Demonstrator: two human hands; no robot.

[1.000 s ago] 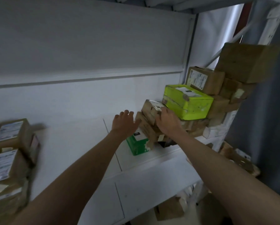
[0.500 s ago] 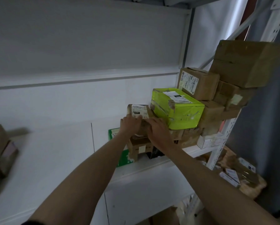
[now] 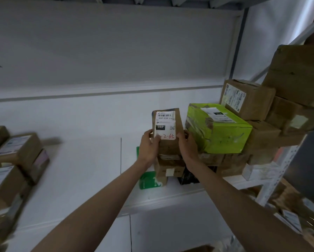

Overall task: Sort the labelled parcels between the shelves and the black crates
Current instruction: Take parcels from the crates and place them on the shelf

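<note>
Left hand (image 3: pixel 149 148), right hand (image 3: pixel 187 147) grip labelled parcel (image 3: pixel 168 131) — apparently upright.

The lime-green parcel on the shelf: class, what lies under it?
Under the lime-green parcel sit brown cardboard boxes, stacked on the shelf. The right hand hides their left end; their labels cannot be seen.

- A plain white wall (image 3: pixel 107 51) fills the upper half of the frame, with a grey rail (image 3: pixel 98 94) running level across the middle.
- A white shelf board (image 3: pixel 83 170) spans the lower half.
- A white perforated upright post (image 3: pixel 278 171) stands at lower right.
- A dark grey surface (image 3: pixel 305 160) lies at the far right edge.
- The light is dim and bluish.
</note>
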